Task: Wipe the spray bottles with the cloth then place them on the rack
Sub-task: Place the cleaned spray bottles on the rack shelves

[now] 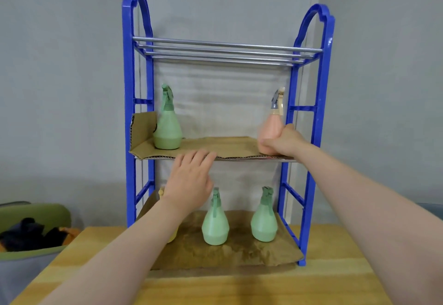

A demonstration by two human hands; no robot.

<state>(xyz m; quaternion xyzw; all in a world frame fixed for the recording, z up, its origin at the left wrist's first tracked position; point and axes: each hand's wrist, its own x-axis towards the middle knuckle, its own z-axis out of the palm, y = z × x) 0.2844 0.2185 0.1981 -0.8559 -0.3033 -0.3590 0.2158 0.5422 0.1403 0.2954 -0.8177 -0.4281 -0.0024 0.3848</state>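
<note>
A blue rack (318, 112) stands on the wooden table, its middle and bottom shelves lined with cardboard. My right hand (282, 142) grips the base of a pink spray bottle (273, 124) standing at the right end of the middle shelf. A green spray bottle (167, 127) stands at that shelf's left end. My left hand (190, 180) is spread, fingertips on the front edge of the middle cardboard (215, 147). On the bottom shelf stand two green bottles (215, 223) (264, 220). A yellow bottle (161, 192) is mostly hidden behind my left forearm. No cloth is in view.
The top shelf of metal bars (223, 51) holds nothing. The wooden table (335, 268) reaches out in front of the rack. A green container with dark things in it (31, 228) sits low at the left. A grey wall stands behind.
</note>
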